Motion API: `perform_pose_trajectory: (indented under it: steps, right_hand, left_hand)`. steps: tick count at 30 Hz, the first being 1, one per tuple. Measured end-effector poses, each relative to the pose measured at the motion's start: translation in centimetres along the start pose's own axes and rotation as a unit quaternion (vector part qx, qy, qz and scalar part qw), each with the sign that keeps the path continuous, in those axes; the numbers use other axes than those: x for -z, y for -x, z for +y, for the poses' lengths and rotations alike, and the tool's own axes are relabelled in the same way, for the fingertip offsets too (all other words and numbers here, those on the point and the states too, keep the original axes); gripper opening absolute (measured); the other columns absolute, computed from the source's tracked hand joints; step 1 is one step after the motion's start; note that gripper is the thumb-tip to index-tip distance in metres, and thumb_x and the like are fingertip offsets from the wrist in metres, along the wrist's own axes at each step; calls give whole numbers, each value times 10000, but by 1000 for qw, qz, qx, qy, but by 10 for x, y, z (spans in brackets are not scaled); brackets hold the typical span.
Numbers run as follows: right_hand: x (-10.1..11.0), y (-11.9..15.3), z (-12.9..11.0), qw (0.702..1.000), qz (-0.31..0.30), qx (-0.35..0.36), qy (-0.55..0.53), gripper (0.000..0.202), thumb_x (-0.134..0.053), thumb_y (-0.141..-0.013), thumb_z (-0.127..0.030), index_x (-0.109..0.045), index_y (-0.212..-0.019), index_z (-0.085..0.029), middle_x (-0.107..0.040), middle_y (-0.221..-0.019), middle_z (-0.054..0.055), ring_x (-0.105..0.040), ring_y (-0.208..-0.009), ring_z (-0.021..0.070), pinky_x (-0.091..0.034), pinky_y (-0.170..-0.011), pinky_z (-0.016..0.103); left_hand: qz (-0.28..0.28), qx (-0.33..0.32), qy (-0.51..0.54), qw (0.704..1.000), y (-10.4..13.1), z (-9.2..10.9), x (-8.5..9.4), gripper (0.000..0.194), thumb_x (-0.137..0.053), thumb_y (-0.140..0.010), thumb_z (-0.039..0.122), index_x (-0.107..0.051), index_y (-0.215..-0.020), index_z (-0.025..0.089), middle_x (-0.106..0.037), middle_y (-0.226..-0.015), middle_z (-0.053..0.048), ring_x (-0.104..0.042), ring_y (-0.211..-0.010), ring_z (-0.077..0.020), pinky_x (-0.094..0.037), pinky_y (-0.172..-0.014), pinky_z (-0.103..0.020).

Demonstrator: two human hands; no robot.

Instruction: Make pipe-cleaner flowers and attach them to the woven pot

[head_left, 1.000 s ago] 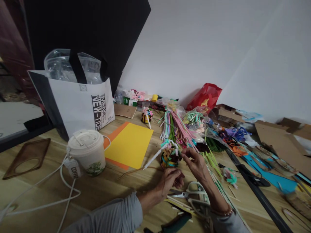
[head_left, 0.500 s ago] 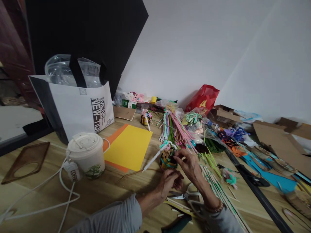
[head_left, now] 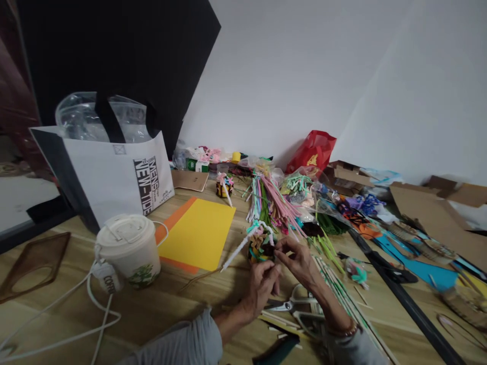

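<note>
A small yellow-and-dark decorated pot, trimmed with teal, tan and pink fuzzy strips, sits on the table in front of my hands. From its top a white fuzzy pipe cleaner slants down to the left. My right hand is closed in a pinch at the pot's right side. Just below, my left hand has its fingers curled together close to the right fingertips, by the pot's lower edge. Whatever is between the fingers is too small or hidden to make out. Scissors lie beneath my wrists.
Yellow paper and a lidded coffee cup with a white cord lie left. Behind the pot are pipe cleaner bundles and a similar decorated pot. A long black bar runs along the right.
My left hand has risen toward the pot and my right fingertips, its fingers now more closed. My right hand keeps its pinch. The view has shifted slightly.
</note>
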State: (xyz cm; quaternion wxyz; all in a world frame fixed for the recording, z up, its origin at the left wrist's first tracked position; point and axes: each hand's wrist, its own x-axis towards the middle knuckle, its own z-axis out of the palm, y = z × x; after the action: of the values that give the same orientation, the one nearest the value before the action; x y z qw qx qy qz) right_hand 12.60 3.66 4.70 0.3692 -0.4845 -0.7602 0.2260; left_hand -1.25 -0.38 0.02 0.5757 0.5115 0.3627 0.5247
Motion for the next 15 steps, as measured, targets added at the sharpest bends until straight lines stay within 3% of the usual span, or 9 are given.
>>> perform_pose_trajectory:
  steps: [5,8,10,12,15]
  right_hand:
    - [-2,-4,-2,1000,9,-6,7,172,-550,-848,-335,-613,-853,-175,-645,-734,37,-601,-666,180,-436,-531,252]
    - [-3,-7,-1,1000,12,1,-3,167,-548,-854,-330,-618,-854,-179,-644,-730,34,-597,-662,177,-434,-521,245]
    - [-4,-8,0,1000,17,9,-7,165,-547,-859,-330,-623,-856,-183,-651,-760,41,-606,-697,184,-443,-523,242]
    - [-5,-8,2,999,25,15,-16,166,-547,-862,-333,-627,-871,-187,-662,-803,51,-618,-742,193,-458,-531,241]
    - [-6,-9,4,999,35,17,-36,178,-550,-863,-344,-625,-901,-188,-666,-825,56,-627,-765,198,-471,-523,236]
  left_hand:
    - [111,-67,-45,991,-16,24,12,262,-637,-746,412,-562,-690,167,-406,-469,84,-335,-392,-53,-281,-406,-173]
    - [144,-103,-108,978,-31,30,28,171,-643,-736,331,-617,-732,161,-400,-459,88,-354,-397,-57,-305,-410,-165]
    - [126,-130,-174,968,-38,32,38,165,-645,-739,301,-673,-829,165,-450,-458,77,-413,-411,-75,-365,-432,-174]
    - [110,-149,-231,955,-41,34,46,210,-634,-764,296,-699,-931,185,-587,-542,35,-541,-492,-113,-449,-493,-195]
    - [80,-164,-280,942,-41,40,49,265,-595,-821,299,-687,-1057,224,-735,-946,-50,-687,-818,-181,-543,-722,-260]
